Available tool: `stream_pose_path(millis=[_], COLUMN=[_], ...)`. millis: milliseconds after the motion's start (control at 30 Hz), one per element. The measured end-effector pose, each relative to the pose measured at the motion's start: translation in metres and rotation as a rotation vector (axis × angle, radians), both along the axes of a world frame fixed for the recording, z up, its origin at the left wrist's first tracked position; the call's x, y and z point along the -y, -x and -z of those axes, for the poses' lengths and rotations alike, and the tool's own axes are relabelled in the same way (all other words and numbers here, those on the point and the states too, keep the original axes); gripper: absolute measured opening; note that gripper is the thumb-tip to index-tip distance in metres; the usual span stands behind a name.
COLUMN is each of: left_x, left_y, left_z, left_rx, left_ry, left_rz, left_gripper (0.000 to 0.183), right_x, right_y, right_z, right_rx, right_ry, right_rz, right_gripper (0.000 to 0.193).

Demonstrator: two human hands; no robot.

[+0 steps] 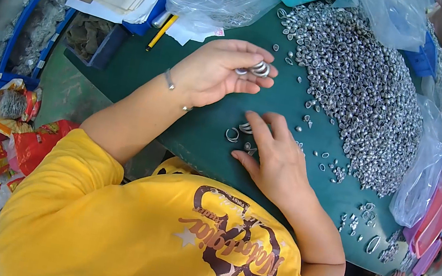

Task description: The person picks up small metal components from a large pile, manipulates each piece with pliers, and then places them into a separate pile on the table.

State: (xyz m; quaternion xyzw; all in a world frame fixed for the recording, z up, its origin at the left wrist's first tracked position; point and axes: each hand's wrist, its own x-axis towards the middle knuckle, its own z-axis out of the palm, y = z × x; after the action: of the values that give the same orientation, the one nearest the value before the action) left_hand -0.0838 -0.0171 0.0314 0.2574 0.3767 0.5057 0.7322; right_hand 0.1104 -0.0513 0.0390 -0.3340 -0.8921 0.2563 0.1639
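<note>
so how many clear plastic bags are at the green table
3: one bag beyond the left hand, another bag at the far end of the metal pile, a third bag along its right side. More may be hidden.

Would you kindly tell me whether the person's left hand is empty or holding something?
Holding something: several silver-coloured rings are bunched in the left hand, near its fingertips; I cannot tell exactly how many.
</note>
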Motion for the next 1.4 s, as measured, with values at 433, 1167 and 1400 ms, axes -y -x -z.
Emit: stream_pose_path(millis=[433, 1167, 1400], left_x=[0.050, -0.011, 0.001], left_y=[0.010, -0.036, -0.033], left_z=[0.002, -0.014, 0.001], left_rx=[-0.529, -1.112, -1.248], left_ry=[-0.002, -0.687, -0.735], left_rz=[0.230, 0.480, 0.743], left_gripper=[0.008, 0.021, 0.024], right_x=[-0.015, -0.050, -0.060], right_y=[-0.009, -0.055, -0.087], right_z=[0.020, 0.001, 0.003], right_rx=[-0.357, -1.123, -1.339], right_ry=[0.422, 1.191, 1.300], right_rz=[0.287, 0.571, 0.607], right_gripper=[0.006, 0.018, 0.018])
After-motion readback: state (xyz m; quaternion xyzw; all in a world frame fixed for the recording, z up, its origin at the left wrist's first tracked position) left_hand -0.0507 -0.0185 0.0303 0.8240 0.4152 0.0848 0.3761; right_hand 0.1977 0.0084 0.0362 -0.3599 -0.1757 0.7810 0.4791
